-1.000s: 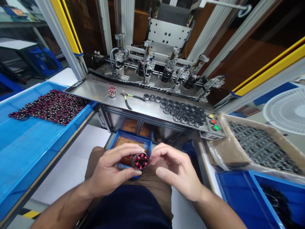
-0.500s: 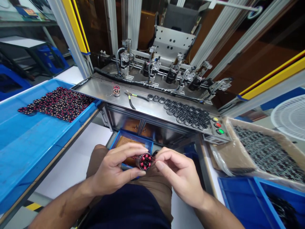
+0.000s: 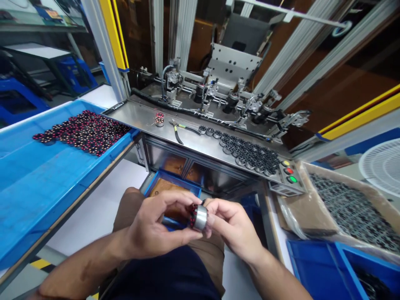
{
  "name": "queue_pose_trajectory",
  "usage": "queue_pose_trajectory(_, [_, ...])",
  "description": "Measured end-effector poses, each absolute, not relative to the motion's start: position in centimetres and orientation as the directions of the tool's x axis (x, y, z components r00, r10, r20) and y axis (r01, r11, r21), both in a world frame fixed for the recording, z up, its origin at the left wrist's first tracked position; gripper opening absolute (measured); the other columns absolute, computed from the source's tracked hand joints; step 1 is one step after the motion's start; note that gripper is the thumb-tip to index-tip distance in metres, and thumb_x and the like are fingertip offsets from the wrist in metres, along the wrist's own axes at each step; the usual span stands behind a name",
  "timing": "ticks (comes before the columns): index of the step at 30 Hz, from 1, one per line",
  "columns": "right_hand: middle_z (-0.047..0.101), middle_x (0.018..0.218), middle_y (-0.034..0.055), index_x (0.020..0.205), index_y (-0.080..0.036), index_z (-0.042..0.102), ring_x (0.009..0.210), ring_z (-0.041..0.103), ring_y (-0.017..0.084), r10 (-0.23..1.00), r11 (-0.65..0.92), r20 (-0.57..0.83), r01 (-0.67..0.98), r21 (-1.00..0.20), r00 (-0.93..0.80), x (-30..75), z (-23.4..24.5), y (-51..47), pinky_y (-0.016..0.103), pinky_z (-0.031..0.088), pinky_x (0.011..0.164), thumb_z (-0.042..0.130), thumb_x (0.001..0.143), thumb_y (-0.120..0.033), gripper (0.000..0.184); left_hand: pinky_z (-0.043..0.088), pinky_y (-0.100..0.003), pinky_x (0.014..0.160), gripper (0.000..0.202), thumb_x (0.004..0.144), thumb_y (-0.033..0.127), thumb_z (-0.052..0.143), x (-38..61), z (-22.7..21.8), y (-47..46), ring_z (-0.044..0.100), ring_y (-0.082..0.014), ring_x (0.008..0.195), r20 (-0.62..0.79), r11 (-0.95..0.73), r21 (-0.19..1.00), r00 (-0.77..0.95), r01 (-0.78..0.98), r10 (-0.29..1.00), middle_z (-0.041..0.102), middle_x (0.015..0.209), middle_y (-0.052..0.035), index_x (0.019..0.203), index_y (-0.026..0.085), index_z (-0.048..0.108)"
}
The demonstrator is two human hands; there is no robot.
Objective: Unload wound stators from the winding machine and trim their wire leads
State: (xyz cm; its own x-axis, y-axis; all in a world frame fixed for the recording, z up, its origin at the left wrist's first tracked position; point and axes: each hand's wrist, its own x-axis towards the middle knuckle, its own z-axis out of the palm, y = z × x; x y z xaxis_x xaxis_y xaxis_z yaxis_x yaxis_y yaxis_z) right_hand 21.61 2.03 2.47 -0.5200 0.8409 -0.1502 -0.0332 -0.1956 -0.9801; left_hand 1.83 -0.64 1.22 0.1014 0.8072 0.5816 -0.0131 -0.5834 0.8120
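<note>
Over my lap, my left hand (image 3: pixel 156 229) grips a small wound stator (image 3: pixel 198 216) with a silver rim and red copper coils, thumb and fingers wrapped round it. My right hand (image 3: pixel 233 227) pinches the same part from the right side, fingers bent and pressed on its rim. The part is turned so its metal side faces the camera and the coils mostly hide. Directly behind my hands sits a small blue bin (image 3: pixel 175 189) with a brown bottom.
A steel shelf (image 3: pixel 140 114) carries one wound stator (image 3: pixel 159 119), pliers (image 3: pixel 178 133) and several bare black cores (image 3: pixel 250 152). A blue tray (image 3: pixel 37 166) at left holds several wound stators (image 3: pixel 84 131). A cardboard box (image 3: pixel 353 208) of cores and a blue crate (image 3: pixel 318 262) sit right. Winding machine (image 3: pixel 225 91) behind.
The stator has been turned in my hands from coils facing up to its silver side facing the camera. My right fingers closed onto it. The camera view shifted slightly leftward and down.
</note>
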Motion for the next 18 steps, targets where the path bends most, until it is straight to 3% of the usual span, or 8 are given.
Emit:
queue_pose_trajectory(6, [0.064,0.073,-0.0006,0.078,-0.017,0.067,0.057,0.059,0.009,0.832,-0.244,-0.099,-0.2,-0.949,-0.545,21.3,1.1,1.9,0.021,0.047,0.056,0.071,0.083,-0.025,0.011,0.06,-0.028,0.083,0.039,0.066,0.02,0.086,1.9,3.0,0.2,0.074,-0.0211,0.09,0.766,-0.786,0.597,0.178,0.16,0.618,0.075,0.099,-0.0144,0.096,0.016,0.061])
queue_pose_trajectory(18, [0.061,0.073,-0.0023,0.078,-0.019,0.067,0.055,0.055,0.007,0.848,-0.234,-0.116,-0.167,-0.958,-0.518,20.5,1.1,1.3,0.018,0.045,0.056,0.071,0.082,-0.023,0.007,0.06,-0.026,0.078,0.035,0.064,0.026,0.087,1.5,2.4,0.6,0.073,-0.0192,0.085,0.769,-0.777,0.618,0.118,0.119,0.629,0.074,0.095,-0.0107,0.091,0.016,0.066])
